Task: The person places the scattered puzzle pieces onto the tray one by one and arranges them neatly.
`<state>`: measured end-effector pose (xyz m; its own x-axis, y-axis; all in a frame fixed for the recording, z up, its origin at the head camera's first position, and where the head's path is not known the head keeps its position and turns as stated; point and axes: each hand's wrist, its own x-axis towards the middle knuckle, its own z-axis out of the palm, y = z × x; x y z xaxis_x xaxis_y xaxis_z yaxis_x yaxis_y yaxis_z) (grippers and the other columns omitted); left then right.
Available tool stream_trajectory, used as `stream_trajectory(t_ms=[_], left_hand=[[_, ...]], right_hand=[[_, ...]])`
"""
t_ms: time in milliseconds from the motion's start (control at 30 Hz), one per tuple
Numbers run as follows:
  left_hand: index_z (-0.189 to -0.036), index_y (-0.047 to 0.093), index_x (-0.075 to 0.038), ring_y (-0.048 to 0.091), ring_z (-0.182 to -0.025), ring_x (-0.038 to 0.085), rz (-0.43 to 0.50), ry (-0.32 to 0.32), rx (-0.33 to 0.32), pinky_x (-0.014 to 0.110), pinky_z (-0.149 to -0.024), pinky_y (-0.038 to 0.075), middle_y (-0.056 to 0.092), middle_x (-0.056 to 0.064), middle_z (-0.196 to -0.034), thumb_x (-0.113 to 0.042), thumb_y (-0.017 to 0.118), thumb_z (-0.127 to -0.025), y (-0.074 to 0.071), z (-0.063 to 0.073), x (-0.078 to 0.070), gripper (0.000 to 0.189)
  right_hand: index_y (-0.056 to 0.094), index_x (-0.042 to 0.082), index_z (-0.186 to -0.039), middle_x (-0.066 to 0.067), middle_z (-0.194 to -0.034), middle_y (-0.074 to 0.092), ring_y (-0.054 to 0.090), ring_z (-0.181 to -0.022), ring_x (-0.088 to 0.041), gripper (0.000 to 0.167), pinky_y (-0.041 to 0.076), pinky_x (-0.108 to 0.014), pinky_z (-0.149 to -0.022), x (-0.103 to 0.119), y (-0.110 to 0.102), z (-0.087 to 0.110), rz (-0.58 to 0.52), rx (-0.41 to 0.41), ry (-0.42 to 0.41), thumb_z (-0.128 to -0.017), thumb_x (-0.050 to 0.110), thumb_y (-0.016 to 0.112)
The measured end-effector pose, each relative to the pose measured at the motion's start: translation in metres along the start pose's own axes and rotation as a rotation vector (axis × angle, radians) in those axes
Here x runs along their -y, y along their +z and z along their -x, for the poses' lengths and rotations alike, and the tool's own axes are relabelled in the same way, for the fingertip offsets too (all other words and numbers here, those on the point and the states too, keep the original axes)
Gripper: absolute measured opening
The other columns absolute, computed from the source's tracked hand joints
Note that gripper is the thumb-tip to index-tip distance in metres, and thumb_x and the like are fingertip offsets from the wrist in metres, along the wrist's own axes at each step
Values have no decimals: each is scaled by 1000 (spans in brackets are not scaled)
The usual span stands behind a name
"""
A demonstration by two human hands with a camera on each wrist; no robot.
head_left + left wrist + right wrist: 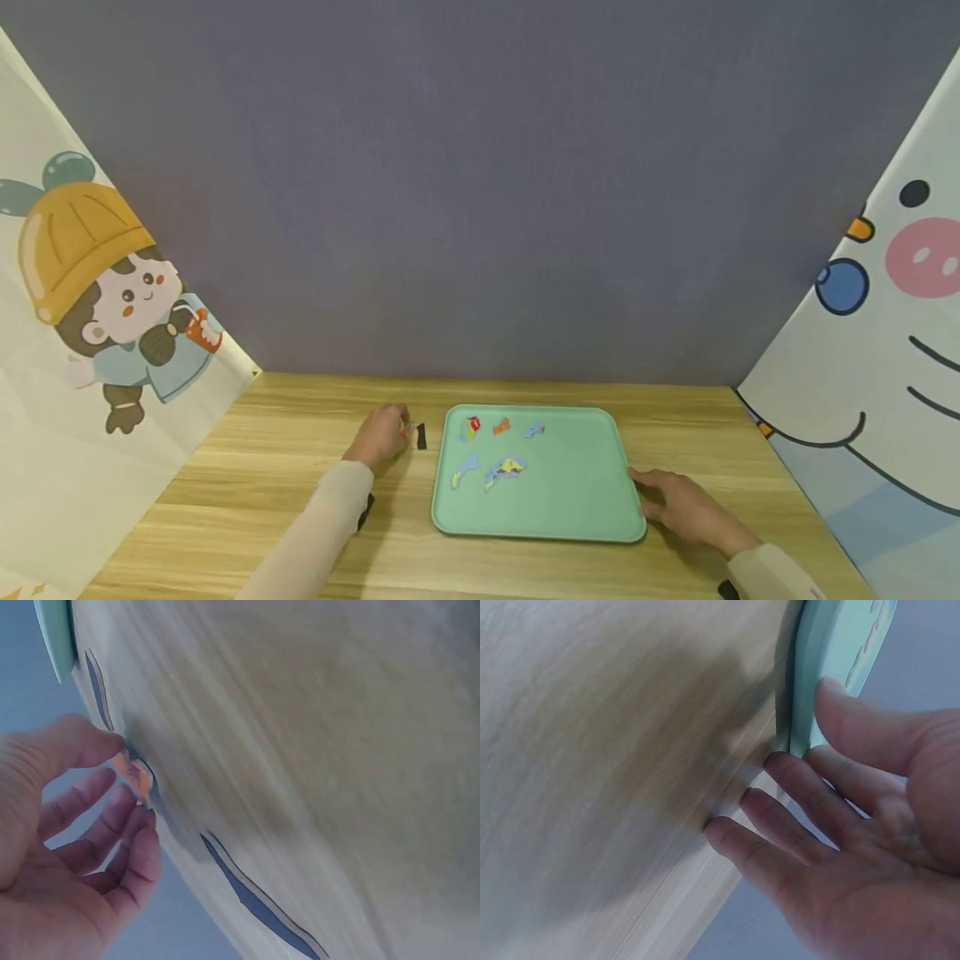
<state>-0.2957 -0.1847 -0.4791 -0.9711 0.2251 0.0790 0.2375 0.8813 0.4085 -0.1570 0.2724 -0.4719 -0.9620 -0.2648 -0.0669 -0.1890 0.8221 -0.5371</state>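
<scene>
My left hand [384, 435] is left of the green tray [570, 508], close over the wooden table. Between thumb and fingers it pinches a small flat orange piece [136, 778], mostly hidden by the fingertips. Beside those fingertips lies a thin dark strip [422, 437]. Several flat, irregular pieces are spread over the tray's left half: a red-and-yellow one [471, 427], an orange one [502, 427], and some in light blue and yellow [505, 470]. At the tray's right edge, my right hand [678, 504] touches the rim with its thumb and index finger, the other fingers loosely extended.
A second dark strip [259, 900] lies on the wooden table [247, 450], on the other side of the left hand. A grey panel [480, 192] stands at the back. Printed cartoon sheets [52, 400] border the table on both sides.
</scene>
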Motion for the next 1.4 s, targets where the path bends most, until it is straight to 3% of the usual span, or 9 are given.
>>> stream_trajectory(t_ms=[367, 633, 900, 1167, 1267, 1400], left_hand=[[-89, 65, -6, 56, -74, 17, 78, 167, -75, 29, -63, 49, 59, 4, -84, -2, 76, -73, 3, 0, -17, 20], [-90, 66, -8, 53, -74, 14, 71, 370, -176, 25, -61, 47, 56, 1, -83, -3, 75, -73, 12, 3, -41, 20], [-92, 66, -5, 58, -79, 18, 106, 476, -123, 23, -64, 49, 58, 3, -89, -2, 73, -72, 18, 8, -85, 21], [-108, 68, -10, 50, -74, 8, -11, 526, -49, 23, -65, 45, 59, -1, -85, -12, 72, -77, 39, 13, -131, 31], [-103, 70, -9, 49, -70, 7, -31, 525, -30, 24, -65, 45, 58, -4, -80, -13, 72, -76, 49, 12, -145, 28], [-85, 70, -10, 53, -71, 8, -56, 525, -20, 32, -82, 49, 56, -8, -68, -10, 71, -73, 63, 10, -161, 13]], right_hand=[[54, -3, -129, -25, -128, 53, 45, -117, -47, 54, 35, -60, -94, 1, -1, 1, -6, 4, -6, -82, 14, 72], [54, -3, -129, -24, -128, 53, 44, -118, -47, 54, 35, -60, -94, 1, -1, 1, -12, 6, 7, -82, 15, 72], [54, -2, -130, -24, -129, 52, 44, -118, -47, 53, 34, -60, -94, 0, 0, 1, -13, 5, 8, -82, 14, 71], [54, -2, -129, -24, -129, 53, 44, -118, -47, 53, 34, -60, -95, -1, 1, 0, -11, -4, 14, -81, 13, 72], [54, -2, -129, -24, -129, 53, 44, -119, -47, 54, 34, -60, -95, -1, 1, -1, -17, -5, 23, -81, 12, 72], [55, -2, -129, -23, -129, 53, 45, -119, -46, 53, 34, -59, -96, -2, 2, -1, -16, -4, 29, -81, 12, 72]])
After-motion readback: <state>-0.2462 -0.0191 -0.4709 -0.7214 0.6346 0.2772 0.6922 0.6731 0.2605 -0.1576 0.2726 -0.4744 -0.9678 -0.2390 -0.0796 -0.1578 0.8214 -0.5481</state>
